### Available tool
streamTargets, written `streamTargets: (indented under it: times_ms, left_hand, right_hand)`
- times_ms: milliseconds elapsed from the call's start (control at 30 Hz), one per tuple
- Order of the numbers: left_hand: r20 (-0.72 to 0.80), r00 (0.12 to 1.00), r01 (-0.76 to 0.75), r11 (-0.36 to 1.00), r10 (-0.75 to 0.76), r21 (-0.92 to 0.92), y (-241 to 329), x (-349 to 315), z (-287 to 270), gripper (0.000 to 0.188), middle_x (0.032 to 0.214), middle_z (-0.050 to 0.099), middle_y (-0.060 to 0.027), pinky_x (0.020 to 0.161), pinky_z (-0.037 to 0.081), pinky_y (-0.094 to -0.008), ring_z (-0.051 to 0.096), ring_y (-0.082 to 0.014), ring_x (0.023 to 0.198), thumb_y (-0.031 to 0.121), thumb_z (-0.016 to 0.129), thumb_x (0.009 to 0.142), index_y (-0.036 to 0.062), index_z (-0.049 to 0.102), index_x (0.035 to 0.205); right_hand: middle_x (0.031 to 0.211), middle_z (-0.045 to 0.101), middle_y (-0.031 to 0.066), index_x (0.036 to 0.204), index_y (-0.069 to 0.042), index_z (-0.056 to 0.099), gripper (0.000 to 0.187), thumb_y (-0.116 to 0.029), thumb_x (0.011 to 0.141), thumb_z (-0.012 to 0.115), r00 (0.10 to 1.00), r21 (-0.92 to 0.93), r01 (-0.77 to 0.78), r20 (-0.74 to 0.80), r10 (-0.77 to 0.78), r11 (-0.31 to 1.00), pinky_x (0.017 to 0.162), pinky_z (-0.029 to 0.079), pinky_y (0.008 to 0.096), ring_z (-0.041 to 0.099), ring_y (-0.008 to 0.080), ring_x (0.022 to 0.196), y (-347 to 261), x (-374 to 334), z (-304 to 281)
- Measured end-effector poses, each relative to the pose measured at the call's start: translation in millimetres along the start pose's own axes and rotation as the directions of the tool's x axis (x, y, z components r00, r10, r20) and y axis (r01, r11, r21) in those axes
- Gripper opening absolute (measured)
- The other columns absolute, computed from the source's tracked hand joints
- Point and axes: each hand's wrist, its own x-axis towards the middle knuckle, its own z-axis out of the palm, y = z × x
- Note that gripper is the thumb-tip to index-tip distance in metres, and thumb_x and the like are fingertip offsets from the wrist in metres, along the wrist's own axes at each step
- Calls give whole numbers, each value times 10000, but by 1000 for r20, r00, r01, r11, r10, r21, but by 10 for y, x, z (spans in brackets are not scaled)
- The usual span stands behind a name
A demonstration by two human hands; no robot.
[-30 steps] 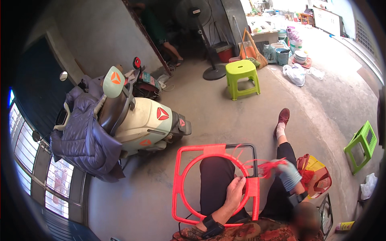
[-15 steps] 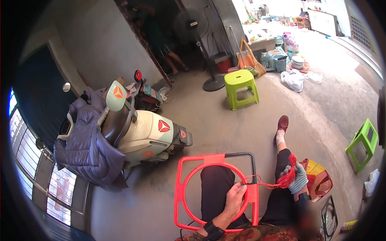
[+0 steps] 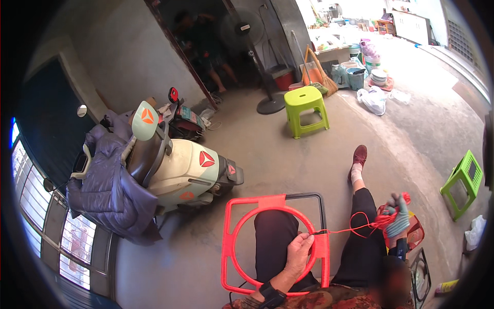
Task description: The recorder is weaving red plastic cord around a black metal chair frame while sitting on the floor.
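A square frame [image 3: 269,202] with a round ring inside it rests across my lap. Red cord wraps most of it, while its upper right corner shows bare black tubing [image 3: 323,208]. My left hand [image 3: 298,255], bare, is closed on the ring's right side, thumb near where the cord leaves the frame. From there a strand crosses above my right leg to a tangled red cord bundle [image 3: 382,220]. My right hand [image 3: 398,222], in a grey-blue glove, holds that bundle out to the right. Its fingers are partly blurred.
A red and yellow bag [image 3: 416,233] lies beside my right leg, near another black frame [image 3: 422,270]. Green stools [image 3: 307,110] stand ahead and at far right. A scooter [image 3: 190,167] draped with a purple padded cover is on the left. Another person [image 3: 206,49] stands in the dark doorway.
My right hand has moved right and slightly outward with the cord bundle, drawing out a longer strand with a loop in it. My left hand keeps its place on the ring.
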Motion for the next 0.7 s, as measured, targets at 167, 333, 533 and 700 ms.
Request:
streamTargets:
  times_ms: [167,333,533,700]
  left_hand:
    - [27,1000,-2,1000,2,-2,-5,-65,54,225,994,662,-80,742,547,-251,654,-109,813,133,576,965,-15,555,1134]
    - [-18,1000,11,999,-10,42,-3,-132,143,148,916,655,-22,647,487,-197,607,-59,748,120,587,953,28,589,1069]
    - [-52,989,-126,971,139,205,242,-65,237,80,746,527,66,561,396,-186,462,-14,632,83,589,936,90,570,859]
    - [3,1000,-9,1000,9,14,135,-24,152,176,949,670,-90,774,519,-229,641,-109,841,76,602,944,-33,541,1068]
  right_hand:
    - [1219,609,130,1275,-63,547,481,-410,943,572,894,-766,-314,-40,446,561,629,532,310,630,163,740,724,-378,338]
    - [756,660,47,933,-35,658,298,-331,917,630,724,-944,-316,-174,667,97,590,495,287,601,128,593,893,-453,447]
    - [906,615,26,889,-122,558,164,-263,940,623,861,-552,-436,-26,508,711,626,470,292,539,114,671,932,-312,491]
    - [944,630,135,860,-85,552,281,-350,941,595,881,-433,-398,68,469,809,652,492,298,511,127,601,1157,-380,729]
